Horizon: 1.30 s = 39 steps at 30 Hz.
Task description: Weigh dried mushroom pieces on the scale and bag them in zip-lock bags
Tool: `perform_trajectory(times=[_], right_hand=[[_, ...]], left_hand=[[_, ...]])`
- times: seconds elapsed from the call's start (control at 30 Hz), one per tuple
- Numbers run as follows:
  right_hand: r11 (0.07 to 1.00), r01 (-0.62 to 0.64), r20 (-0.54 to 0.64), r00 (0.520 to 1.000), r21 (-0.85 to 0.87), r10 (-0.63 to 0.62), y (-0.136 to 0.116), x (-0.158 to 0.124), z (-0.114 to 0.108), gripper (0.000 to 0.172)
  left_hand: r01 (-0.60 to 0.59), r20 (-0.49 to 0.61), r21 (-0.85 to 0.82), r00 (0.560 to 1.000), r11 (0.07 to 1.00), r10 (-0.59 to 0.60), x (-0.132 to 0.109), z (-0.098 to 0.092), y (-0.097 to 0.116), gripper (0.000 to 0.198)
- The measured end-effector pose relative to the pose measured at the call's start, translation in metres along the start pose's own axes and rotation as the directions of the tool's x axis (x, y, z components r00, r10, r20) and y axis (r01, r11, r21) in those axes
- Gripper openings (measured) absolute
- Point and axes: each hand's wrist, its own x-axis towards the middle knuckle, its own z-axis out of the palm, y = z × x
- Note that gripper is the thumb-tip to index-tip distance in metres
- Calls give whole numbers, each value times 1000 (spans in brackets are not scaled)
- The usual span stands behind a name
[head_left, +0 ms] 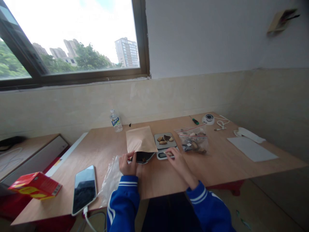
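Note:
A brown paper pouch (pixel 140 139) lies on the wooden table (pixel 217 161) with its dark mouth open toward me. My left hand (pixel 126 163) grips the pouch's near left edge. My right hand (pixel 175 160) rests its fingertips on the front of a small kitchen scale (pixel 165 145), by the display. Several brown and dark pieces (pixel 165 139) lie on the scale's grey platform. A clear zip bag (pixel 194 140) holding more such pieces sits just right of the scale.
A phone (pixel 84 188) on a charging cable lies at front left beside crumpled clear plastic (pixel 110 180). A water bottle (pixel 116 120) stands at the back. A red box (pixel 35 185), a white sheet (pixel 251 149), a round white device (pixel 208 119) and a green-handled tool (pixel 195 121) are around.

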Motion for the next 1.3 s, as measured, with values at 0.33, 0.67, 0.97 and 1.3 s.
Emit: perform_trajectory(times=[0.33, 0.67, 0.97, 1.3], right_hand=[[996, 86, -10, 996, -36, -87, -27, -2, 9, 23], [952, 229, 331, 931, -203, -153, -71, -3, 99, 44], [983, 181, 296, 937, 33, -182, -56, -6, 84, 40], [998, -18, -208, 978, 60, 30, -45, -13, 31, 24]], left_hand=[[-12, 12, -22, 1000, 1000, 13, -3, 2, -3, 6], [-16, 65, -42, 998, 999, 19, -7, 3, -11, 7], [-7, 66, -52, 998, 999, 11, -5, 3, -5, 7], [20, 27, -19, 999, 1000, -19, -5, 2, -7, 8]])
